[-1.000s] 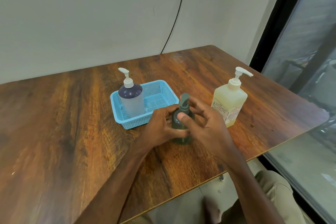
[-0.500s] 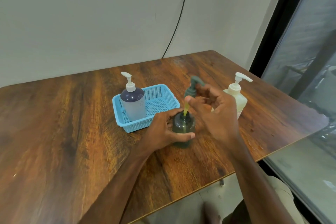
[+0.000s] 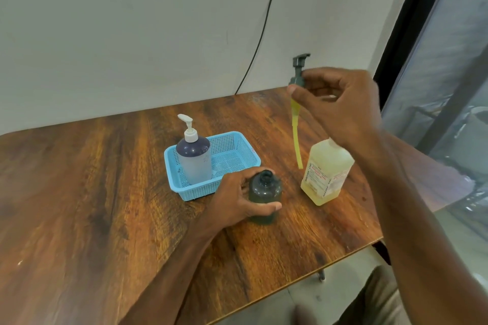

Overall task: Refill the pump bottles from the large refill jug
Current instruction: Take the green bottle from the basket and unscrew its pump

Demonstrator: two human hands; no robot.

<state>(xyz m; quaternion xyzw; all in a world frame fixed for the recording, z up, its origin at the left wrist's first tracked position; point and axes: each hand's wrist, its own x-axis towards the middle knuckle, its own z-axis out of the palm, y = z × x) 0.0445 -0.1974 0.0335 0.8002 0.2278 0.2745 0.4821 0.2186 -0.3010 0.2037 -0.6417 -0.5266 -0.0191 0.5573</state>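
A small dark green bottle point(image 3: 264, 190) stands on the wooden table point(image 3: 79, 192) with its neck uncovered. My left hand point(image 3: 237, 200) is wrapped around it. My right hand point(image 3: 340, 105) holds the bottle's green pump head point(image 3: 299, 71) high in the air, its yellow-coated dip tube point(image 3: 297, 137) hanging free above the table. The large yellowish refill jug point(image 3: 326, 174) stands to the right of the green bottle; my right forearm hides its pump top.
A light blue mesh basket point(image 3: 237, 148) sits behind the green bottle and holds a frosted bottle with a dark shoulder and white pump point(image 3: 194, 158). The table's edge runs close on the right. A black cable point(image 3: 260, 34) hangs down the wall.
My right hand has lifted the pump head fully out of the green bottle and raised it up and to the right. My left hand stays on the bottle.
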